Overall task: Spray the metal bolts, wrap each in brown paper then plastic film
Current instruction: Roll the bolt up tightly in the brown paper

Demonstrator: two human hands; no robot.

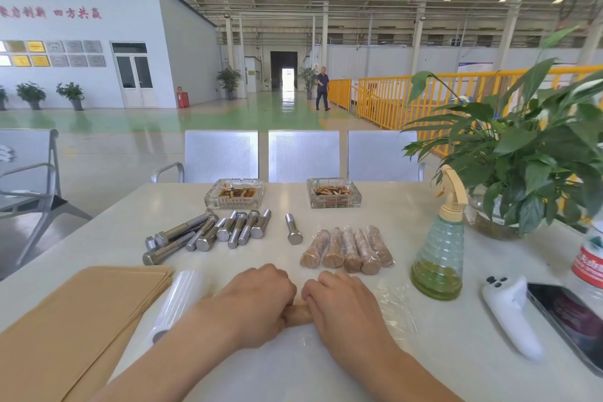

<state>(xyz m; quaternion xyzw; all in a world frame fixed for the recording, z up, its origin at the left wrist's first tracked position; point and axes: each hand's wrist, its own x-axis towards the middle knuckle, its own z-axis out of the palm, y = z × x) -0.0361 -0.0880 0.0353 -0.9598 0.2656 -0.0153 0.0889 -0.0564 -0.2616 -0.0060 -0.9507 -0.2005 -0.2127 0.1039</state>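
Head view, left to right: brown paper sheets (75, 313), a film roll (177, 303), then the left hand (257, 300) and right hand (342, 307), both curled around one paper-wrapped bolt (298, 313) lying on plastic film (394, 303). Bare bolts (208, 233) and wrapped bolts (347, 250) lie behind; spray bottle (439, 251) stands right.

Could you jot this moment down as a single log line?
step: film wrap | left hand + right hand: grip paper-wrapped bolt | done: five | bare bolts wait

Our hands cover most of the paper-wrapped bolt (298, 313); the clear film (391, 307) under it is perhaps one sheet. The phone (574, 320) and water bottle (592, 258) run off frame.
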